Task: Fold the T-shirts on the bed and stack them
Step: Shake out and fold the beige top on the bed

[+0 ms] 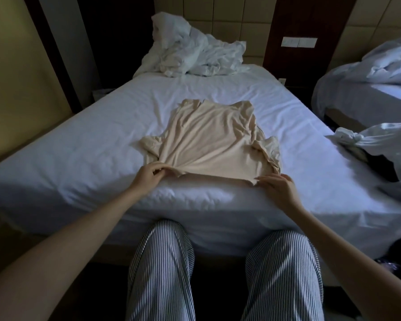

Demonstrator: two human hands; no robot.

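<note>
Pinching is seen at both near corners of the beige T-shirt (208, 140): one corner is held by the left hand (148, 176), the other by the right hand (279, 189), apparently so that the cloth is drawn taut and flat on the bed (79, 147) before folding. Only one T-shirt is counted, spread mid-mattress; no stack is seen, and one crumpled duvet (195, 54) is heaped beyond it at the headboard (241, 24).

white-sheeted bed (79, 158): base partly hidden by striped trousers (162, 262) | neighbouring white-covered bed (366, 98): cut off by right edge
</note>
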